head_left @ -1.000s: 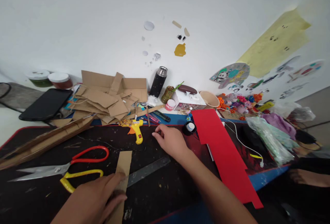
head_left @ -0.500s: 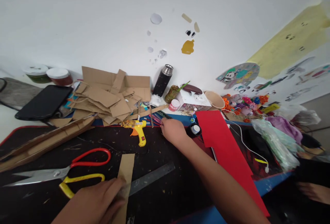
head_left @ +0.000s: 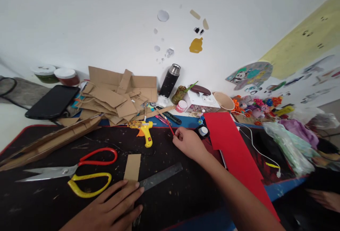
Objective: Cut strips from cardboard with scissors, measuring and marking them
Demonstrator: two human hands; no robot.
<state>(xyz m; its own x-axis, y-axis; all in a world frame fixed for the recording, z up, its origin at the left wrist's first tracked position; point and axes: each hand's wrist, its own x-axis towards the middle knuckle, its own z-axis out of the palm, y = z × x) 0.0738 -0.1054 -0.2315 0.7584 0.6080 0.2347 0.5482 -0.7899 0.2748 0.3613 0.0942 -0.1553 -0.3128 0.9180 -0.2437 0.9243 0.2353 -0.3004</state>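
My left hand (head_left: 111,204) lies with its fingers stretched over a cardboard strip (head_left: 132,167) and the near end of a clear ruler (head_left: 163,178), which slants off to the right across the dark mat. Between the thumb and fingers of my right hand (head_left: 190,143) is a slim red pencil (head_left: 170,126), its far end pointing up and left. A yellow hot glue gun (head_left: 147,134) rests left of the pencil. Large scissors (head_left: 70,170) with one red and one yellow handle lie beyond my left hand, blades to the left.
Cardboard scraps (head_left: 108,100) are heaped at the back, near a black flask (head_left: 170,80). A long folded cardboard piece (head_left: 53,144) lies left. Red sheet (head_left: 233,146) stretches along the right, beside a white cable (head_left: 252,142). Another person's hand (head_left: 325,199) shows at far right.
My right hand has drawn back from the pens at the rear with the red pencil in its fingers. My left hand has flattened and spread over the strip and ruler. The view has shifted slightly.
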